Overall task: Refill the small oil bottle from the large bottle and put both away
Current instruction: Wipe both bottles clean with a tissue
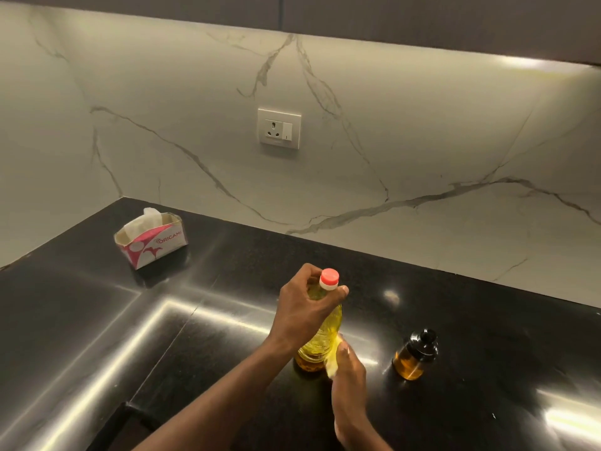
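Note:
The large bottle (pixel 322 333) of yellow oil stands upright on the black counter (pixel 195 320), its red cap (pixel 329 278) on. My left hand (pixel 302 307) grips its neck just below the cap. My right hand (pixel 348 362) holds a pale tissue or cloth (pixel 335 359) against the bottle's lower side. The small oil bottle (pixel 414 354), clear with a black dispenser top and amber oil inside, stands upright to the right, apart from both hands.
An open tissue box (pixel 151 240), pink and white, sits at the back left of the counter. A wall socket (pixel 279 129) is set in the marble backsplash. A counter edge drops away at the bottom left.

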Tool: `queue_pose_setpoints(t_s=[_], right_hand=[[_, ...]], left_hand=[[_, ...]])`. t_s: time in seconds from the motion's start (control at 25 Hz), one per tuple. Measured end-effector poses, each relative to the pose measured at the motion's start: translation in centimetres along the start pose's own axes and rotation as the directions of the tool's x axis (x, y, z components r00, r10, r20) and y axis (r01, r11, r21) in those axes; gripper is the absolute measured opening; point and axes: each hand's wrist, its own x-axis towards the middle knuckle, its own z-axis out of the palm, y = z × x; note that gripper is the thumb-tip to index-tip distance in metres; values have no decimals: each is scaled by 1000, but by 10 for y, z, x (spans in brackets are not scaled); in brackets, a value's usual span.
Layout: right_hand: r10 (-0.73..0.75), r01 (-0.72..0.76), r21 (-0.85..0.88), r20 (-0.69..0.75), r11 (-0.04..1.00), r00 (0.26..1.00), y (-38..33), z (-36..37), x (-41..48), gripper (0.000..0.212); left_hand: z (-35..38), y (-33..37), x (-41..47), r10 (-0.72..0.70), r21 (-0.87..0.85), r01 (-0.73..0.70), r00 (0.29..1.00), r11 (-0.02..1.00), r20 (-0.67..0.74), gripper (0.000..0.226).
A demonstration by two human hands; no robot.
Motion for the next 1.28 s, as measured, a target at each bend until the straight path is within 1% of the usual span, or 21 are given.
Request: queue_pose_setpoints(t_s=[0.08,0.12,0.16,0.2,0.24,0.32,0.36,0.4,0.48,0.56,0.6,0.68,0.76,0.84,0.88,0.96,1.04,1.08,1.12,1.2,1.28], right_hand=[[151,-149,-58,26,987,988,-6,6,22,39],[221,-220,-53,23,974,975,-17,8,35,39],[254,-253,-24,27,967,967,-30,7,45,37],[226,-226,-5,45,974,973,-41,5,53,36],[153,-153,-2,74,988,985,-50,2,55,36],[-51,51,1,97,999,994,-52,-3,49,37],[-111,111,6,103,994,989,-42,-5,42,38],[-124,125,-4,100,992,987,-30,-6,32,39],[-52,59,-96,78,994,996,-1,-8,18,42],[73,-64,-208,34,976,997,7,-7,28,43],[138,-131,-210,20,969,990,0,-4,39,42],[252,-250,-45,39,967,967,-26,5,57,37],[200,-206,78,77,975,977,-47,11,65,34],[88,-95,96,71,991,994,-48,8,58,39],[56,-60,77,63,995,996,-39,4,50,42],[63,-60,-65,58,996,996,-19,-5,32,43],[153,-143,-217,31,966,988,-11,-6,29,37],[194,-185,-229,21,956,981,-15,-2,32,35],[225,-217,-185,23,958,974,-24,2,34,34],[224,-224,-7,40,975,974,-44,10,37,36],[127,-131,53,67,990,990,-52,13,34,37]], left_hand=[[-2,0,1,-1,-9,1,1000,1000,3,31],[-3,-1,1,-1,-18,1,1000,1000,14,31],[-4,-1,1,0,-31,1,1000,1000,28,31],[-6,-2,1,3,-37,-2,999,999,39,32],[-6,-2,1,7,-35,-6,999,999,48,32],[-7,-4,1,15,-31,-13,998,999,62,33],[-7,-5,1,16,-34,-13,998,999,68,34],[-8,-5,1,15,-34,-13,997,999,71,35],[-9,-4,1,19,-26,-17,997,1000,79,34],[-10,-1,0,17,-27,-15,995,1000,97,33],[-11,0,1,6,-31,-3,994,1000,108,32],[-11,1,1,-16,-17,18,991,1000,129,31],[-8,1,1,-30,85,21,994,996,108,36],[-9,0,0,-62,180,48,995,983,74,42],[-11,0,-1,-53,180,39,996,983,70,42],[-15,1,-4,-10,129,3,999,992,52,44],[-19,3,-5,6,67,-7,1000,998,16,48],[-21,3,-6,14,47,-15,1000,999,5,45],[-21,2,-7,24,36,-24,1000,999,3,41],[-20,-2,-10,27,31,-27,1000,999,6,36],[-19,-14,-16,13,36,-13,1000,999,9,45]])
